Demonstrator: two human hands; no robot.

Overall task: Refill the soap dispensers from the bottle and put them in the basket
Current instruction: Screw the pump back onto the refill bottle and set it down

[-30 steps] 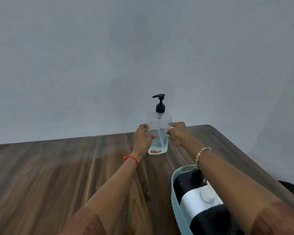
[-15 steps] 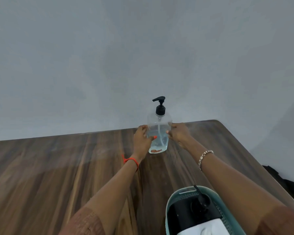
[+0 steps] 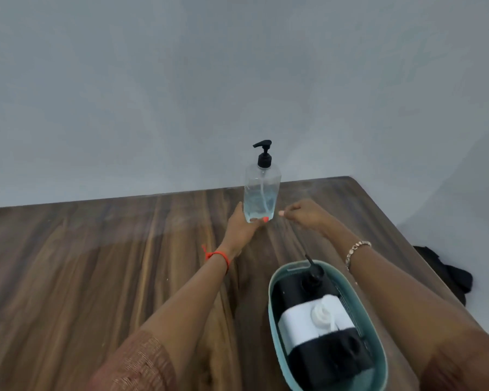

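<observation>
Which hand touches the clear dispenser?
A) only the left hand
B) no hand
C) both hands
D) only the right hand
A: the left hand grips the base of the clear dispenser; the right hand is apart from it.

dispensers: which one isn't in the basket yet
The clear one with the black pump, base gripped by the left hand; the black one and white one sit inside the basket.
</observation>
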